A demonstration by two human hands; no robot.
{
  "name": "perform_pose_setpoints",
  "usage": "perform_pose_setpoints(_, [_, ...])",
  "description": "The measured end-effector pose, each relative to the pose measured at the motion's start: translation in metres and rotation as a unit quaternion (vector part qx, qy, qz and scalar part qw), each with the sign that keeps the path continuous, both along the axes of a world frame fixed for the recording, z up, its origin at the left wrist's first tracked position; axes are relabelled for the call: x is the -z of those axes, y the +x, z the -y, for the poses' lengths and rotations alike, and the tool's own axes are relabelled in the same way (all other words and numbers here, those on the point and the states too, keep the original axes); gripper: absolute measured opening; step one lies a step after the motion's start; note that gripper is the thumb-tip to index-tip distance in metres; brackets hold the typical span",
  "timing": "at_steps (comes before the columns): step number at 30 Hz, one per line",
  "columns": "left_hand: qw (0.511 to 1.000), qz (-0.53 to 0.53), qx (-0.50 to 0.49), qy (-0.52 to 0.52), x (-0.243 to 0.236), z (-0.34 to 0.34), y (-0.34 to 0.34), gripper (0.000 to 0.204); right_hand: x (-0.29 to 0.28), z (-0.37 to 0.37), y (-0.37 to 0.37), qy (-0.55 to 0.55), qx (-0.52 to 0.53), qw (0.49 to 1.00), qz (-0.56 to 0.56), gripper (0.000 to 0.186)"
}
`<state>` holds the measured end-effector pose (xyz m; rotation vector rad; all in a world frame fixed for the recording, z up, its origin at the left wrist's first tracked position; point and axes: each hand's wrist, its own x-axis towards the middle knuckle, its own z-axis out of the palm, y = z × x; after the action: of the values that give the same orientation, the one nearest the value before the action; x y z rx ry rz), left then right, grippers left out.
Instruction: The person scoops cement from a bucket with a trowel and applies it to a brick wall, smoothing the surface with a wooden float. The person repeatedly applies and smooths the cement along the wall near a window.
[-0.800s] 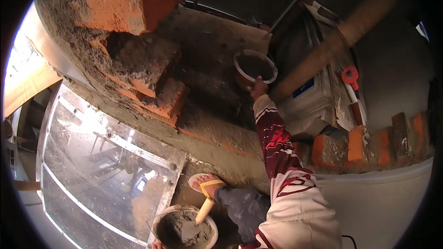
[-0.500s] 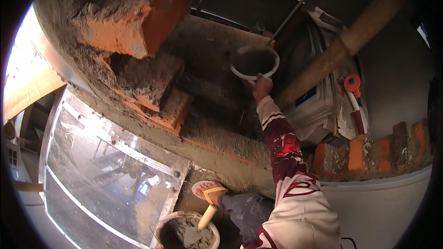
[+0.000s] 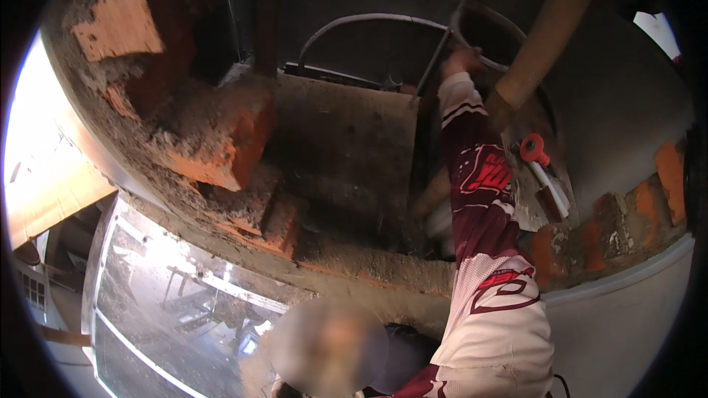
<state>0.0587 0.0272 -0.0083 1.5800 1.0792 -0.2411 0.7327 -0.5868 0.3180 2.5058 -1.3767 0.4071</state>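
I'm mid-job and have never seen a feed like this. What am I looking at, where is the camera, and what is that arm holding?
There is no machine here, only a person working with bare hands. The single picture comes from a wide fisheye camera on the person's head, so straight edges bend near the rim.

The arm in the red and white sleeve rising from the lower edge ends in the right hand. It grips the rim of a dark round pan, raised beside a slanting wooden pole. The left hand is out of view.

To the left are rough orange bricks caked in grey mortar, with a glass pane below them. At the right, a red-handled tool lies near a row of bricks. The patch at lower centre is too blurred to tell.
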Motion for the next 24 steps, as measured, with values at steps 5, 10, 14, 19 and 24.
perform_pose_setpoints(5, [1.000, 0.000, -0.003, -0.006, -0.001, 0.000, 0.006, 0.030, -0.016, 0.038, -0.020, 0.165, 0.039, 0.940, 0.298, 0.045])
perform_pose_setpoints(10, [1.000, 0.001, -0.017, -0.011, 0.004, -0.003, -0.011, 0.030, -0.011, 0.039, -0.050, 0.362, -0.046, 0.530, 0.766, 0.045])
perform_pose_setpoints(14, [0.998, 0.037, -0.057, -0.006, 0.019, -0.017, -0.057, 0.030, -0.001, 0.002, -0.066, 0.380, -0.264, 0.479, 0.746, 0.054])
perform_pose_setpoints(19, [0.984, 0.088, -0.154, -0.001, 0.051, -0.021, -0.116, 0.025, 0.077, -0.159, -0.115, 0.464, -0.453, 0.441, 0.621, 0.060])
perform_pose_setpoints(24, [0.970, 0.125, -0.205, 0.048, 0.049, 0.003, -0.117, 0.023, 0.166, -0.272, -0.263, 0.492, -0.597, 0.446, 0.449, 0.053])
